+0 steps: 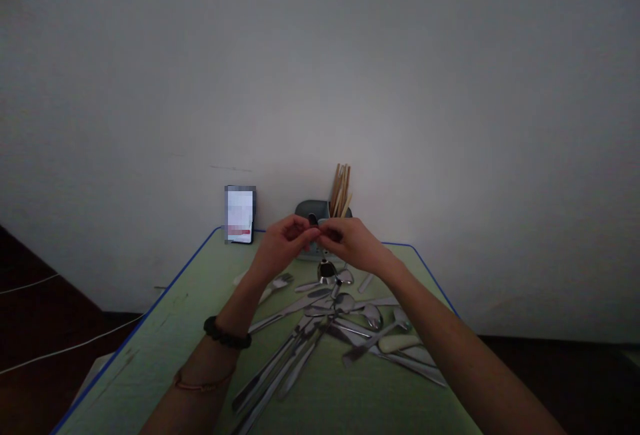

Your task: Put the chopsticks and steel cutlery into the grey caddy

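My left hand [285, 242] and my right hand [353, 238] meet above the back of the table, fingers pinched together. Between them is a spoon [327, 272], its shiny bowl hanging below the fingers. A dark tip pokes up between the fingertips, seemingly the end of its handle; the fingers cover the middle. Just behind the hands stands a grey holder [313, 208], partly hidden, with several chopsticks [341, 188] upright in its right side. Below the hands, metal spoons [371, 316], knives [265, 375] and a fork [283, 281] lie in a loose, overlapping pile.
A lit phone [240, 215] leans against the white wall [320, 75] at the table's back left. The light green table [185, 308] has a blue edge. Pale cables [75, 342] run at the left over the dark floor.
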Tool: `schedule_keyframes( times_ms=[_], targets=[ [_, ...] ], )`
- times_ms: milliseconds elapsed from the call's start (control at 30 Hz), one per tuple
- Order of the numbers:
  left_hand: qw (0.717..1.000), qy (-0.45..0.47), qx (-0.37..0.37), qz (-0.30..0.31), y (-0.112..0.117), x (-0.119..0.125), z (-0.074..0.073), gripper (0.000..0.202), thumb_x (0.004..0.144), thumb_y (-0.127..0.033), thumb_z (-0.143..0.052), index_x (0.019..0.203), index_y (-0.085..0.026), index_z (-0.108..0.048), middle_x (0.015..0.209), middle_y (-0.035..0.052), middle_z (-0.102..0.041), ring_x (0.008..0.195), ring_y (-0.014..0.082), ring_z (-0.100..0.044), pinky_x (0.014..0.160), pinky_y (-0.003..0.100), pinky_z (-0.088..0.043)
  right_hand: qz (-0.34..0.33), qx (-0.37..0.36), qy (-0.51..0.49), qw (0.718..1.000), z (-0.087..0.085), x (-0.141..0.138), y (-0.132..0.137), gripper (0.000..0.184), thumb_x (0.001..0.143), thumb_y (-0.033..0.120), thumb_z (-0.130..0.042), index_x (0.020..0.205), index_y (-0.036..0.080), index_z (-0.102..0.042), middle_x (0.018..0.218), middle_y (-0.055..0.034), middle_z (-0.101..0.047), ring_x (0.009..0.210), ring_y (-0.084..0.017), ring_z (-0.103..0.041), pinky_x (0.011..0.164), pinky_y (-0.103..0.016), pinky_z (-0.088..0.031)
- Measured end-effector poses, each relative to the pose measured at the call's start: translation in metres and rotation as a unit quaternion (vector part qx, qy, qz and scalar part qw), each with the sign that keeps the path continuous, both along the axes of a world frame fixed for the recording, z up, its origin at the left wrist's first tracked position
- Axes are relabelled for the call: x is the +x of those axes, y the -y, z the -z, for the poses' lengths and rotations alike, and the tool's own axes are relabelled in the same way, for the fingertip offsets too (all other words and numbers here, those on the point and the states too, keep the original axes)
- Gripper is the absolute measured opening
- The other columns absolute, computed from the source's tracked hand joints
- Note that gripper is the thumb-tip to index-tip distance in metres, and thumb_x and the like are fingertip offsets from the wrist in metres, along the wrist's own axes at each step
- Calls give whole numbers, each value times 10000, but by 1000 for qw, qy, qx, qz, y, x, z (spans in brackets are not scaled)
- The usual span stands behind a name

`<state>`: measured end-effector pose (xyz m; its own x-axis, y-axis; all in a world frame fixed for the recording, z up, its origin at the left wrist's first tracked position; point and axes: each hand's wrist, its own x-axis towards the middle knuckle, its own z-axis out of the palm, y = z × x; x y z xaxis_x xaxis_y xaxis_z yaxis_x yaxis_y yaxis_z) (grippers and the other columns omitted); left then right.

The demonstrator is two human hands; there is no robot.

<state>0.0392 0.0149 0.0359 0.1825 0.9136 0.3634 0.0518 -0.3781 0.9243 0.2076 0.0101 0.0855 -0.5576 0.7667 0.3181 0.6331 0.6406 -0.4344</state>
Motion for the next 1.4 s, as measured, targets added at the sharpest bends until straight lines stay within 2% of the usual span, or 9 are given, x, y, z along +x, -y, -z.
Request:
schedule_keyframes(
  times_ms=[167, 300, 567, 700, 900, 967, 1067, 1233, 1400],
  targets=[
    [997, -67, 25, -18, -3, -5, 5, 271, 810, -431, -548, 817, -163, -585, 695, -4, -615, 638, 117, -579, 554, 214, -448, 48, -2, -82, 995, -3, 3, -4, 148, 850, 264, -511, 731, 176, -523, 596, 22, -558, 557, -106, -501, 546, -220, -358],
    [988, -140, 59, 28, -3, -4, 10, 287, 834, -403, -519, 950, -154, -600, 912, 46, -641, 796, 147, -595, 653, 241, -466, 53, -32, -170, 984, -8, 4, -5, 144, 865, 307, -485, 773, 196, -487, 624, 11, -616, 593, -130, -591, 599, -249, -445],
    [957, -259, 104, 81, -5, -6, 16, 284, 910, -338, -408, 831, -154, -609, 681, -20, -587, 613, 111, -506, 585, 224, -380, 64, -39, -149, 986, -10, 13, -6, 167, 855, 330, -505, 760, 193, -494, 535, 35, -587, 490, -116, -566, 506, -225, -426],
    [961, -247, 118, 37, -6, -6, 15, 261, 902, -326, -444, 890, -159, -644, 761, 3, -644, 658, 123, -545, 617, 230, -411, 63, -23, -142, 988, -27, 18, -3, 266, 868, 408, -501, 730, 182, -524, 515, 32, -580, 483, -109, -570, 516, -222, -433],
    [958, -169, 173, -154, -17, -7, 24, 350, 919, -329, -411, 1203, -165, -531, 1117, 109, -548, 981, 184, -549, 774, 297, -489, 103, 93, -194, 971, -57, 21, -8, 294, 884, 402, -490, 835, 139, -612, 628, -14, -638, 525, -100, -580, 544, -230, -454],
    [950, -192, 170, -179, -22, -9, 32, 379, 905, -329, -436, 1241, -167, -501, 1194, 128, -498, 1083, 211, -513, 886, 357, -473, 119, 131, -157, 972, -60, 18, -14, 291, 900, 370, -473, 872, 133, -639, 656, -26, -653, 561, -109, -592, 575, -238, -458],
    [939, -243, 171, -175, -27, -10, 44, 412, 873, -280, -479, 1267, -162, -479, 1247, 137, -470, 1174, 237, -463, 1014, 430, -395, 137, 154, -2, 979, -54, 7, -27, 258, 912, 277, -469, 887, 132, -681, 735, -60, -692, 660, -139, -621, 661, -262, -456],
    [931, -292, 161, -148, -28, -9, 53, 471, 846, -216, -490, 1310, -157, -436, 1233, 140, -495, 1178, 246, -473, 1017, 440, -399, 130, 89, 248, 956, -38, -15, -62, 251, 907, 254, -490, 990, 144, -700, 917, -105, -720, 874, -181, -650, 769, -254, -452],
    [934, -294, 151, -134, -29, -10, 54, 506, 836, -190, -491, 1335, -181, -404, 1246, 129, -491, 1171, 236, -489, 1019, 419, -400, 150, 39, 332, 930, -31, -24, -88, 230, 814, 260, -623, 1002, 163, -714, 969, -124, -715, 945, -218, -653, 814, -266, -474]
  ],
)
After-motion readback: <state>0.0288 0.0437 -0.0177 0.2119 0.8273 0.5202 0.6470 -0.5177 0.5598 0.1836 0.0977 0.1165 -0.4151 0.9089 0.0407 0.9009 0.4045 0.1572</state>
